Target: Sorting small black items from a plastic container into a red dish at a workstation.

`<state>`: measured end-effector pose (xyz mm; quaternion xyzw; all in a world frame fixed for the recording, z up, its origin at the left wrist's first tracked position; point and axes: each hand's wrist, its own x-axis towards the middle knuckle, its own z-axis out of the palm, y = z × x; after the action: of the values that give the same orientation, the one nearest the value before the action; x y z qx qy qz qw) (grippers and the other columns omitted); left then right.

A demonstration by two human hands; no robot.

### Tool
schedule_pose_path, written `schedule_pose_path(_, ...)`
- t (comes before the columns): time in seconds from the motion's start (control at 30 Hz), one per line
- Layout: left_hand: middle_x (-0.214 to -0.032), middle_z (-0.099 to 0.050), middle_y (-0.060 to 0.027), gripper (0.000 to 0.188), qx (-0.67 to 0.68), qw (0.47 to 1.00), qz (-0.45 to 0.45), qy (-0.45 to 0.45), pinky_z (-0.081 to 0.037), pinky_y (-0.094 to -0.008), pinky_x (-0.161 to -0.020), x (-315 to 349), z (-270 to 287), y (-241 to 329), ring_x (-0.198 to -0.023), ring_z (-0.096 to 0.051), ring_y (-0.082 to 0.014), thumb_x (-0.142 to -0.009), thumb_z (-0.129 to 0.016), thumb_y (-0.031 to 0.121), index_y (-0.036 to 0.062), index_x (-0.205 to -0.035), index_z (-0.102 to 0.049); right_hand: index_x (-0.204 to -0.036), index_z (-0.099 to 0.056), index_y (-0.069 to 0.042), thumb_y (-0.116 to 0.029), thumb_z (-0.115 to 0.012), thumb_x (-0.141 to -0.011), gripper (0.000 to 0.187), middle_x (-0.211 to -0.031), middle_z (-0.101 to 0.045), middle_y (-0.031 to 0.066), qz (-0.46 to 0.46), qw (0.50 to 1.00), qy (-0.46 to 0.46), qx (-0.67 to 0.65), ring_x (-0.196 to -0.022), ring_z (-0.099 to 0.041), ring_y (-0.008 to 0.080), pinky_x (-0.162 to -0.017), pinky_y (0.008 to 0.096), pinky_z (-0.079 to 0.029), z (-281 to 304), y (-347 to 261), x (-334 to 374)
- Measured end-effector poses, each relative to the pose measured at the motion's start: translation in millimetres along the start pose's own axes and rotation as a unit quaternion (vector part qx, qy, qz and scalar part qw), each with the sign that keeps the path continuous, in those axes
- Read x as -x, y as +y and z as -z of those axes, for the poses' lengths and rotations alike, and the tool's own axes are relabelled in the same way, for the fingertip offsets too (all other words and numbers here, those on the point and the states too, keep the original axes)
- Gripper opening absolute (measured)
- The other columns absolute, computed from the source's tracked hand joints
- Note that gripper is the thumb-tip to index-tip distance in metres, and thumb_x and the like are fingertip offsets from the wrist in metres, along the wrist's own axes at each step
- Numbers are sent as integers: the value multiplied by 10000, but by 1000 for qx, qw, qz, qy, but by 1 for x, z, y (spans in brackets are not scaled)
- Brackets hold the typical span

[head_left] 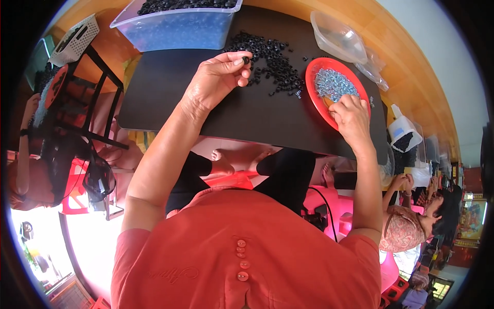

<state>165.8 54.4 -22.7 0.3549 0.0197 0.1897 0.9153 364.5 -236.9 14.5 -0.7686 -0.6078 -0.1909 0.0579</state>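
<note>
My left hand is raised over the dark table, thumb and fingers closed on a small round black part. Behind it lies a loose heap of similar small black parts, spread across the tabletop. To the right, my right hand reaches into a red oval dish filled with small shiny, silvery-blue pieces. Its fingers are bent together at the near edge of the pieces. Whatever they pinch is hidden.
A clear tub of black parts stands at the back left. An empty clear plastic tray lies behind the dish. Other people sit at both sides, one at the right. A white basket is at far left.
</note>
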Motion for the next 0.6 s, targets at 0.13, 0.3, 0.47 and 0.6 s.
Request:
schedule_pose_path(0.13, -908, -606, -122, 210, -11, 1000, 3, -10, -466, -314, -688, -2, -2, -2, -780, -586, -193, -950, -563, 34, -76, -1123, -611, -833, -641, -91, -38, -680, -764, 96, -854, -564, 34, 0, 1000, -2, 10, -901, -556, 229, -786, 372, -379, -2, 1, 1)
schedule_pose_path(0.3, -921, -610, -106, 212, -42, 999, 16, -4, -450, -294, -663, -1, -5, -3, -780, -573, -186, -948, -568, 47, -60, -1125, -614, -832, -630, -60, -3, -653, -772, 86, -841, -588, 63, -22, 999, -23, -28, -865, -591, 265, -750, 393, -415, 1, -7, 0)
schedule_pose_path(0.47, -916, -609, -103, 204, -52, 998, 17, -4, -456, -298, -663, -1, -4, -3, -767, -577, -183, -951, -567, 52, -56, -1117, -617, -851, -633, -14, 24, -618, -781, 82, -837, -601, 100, -26, 996, -18, -83, -817, -615, 307, -708, 423, -460, 4, -9, 0)
schedule_pose_path(0.6, -913, -608, -100, 204, -52, 998, 17, 1, -458, -299, -664, 0, -4, -3, -768, -580, -181, -954, -563, 53, -54, -1118, -619, -913, -649, 11, 45, -587, -796, 137, -857, -607, 128, -66, 986, -52, -142, -808, -626, 305, -714, 389, -483, 10, -11, 2)
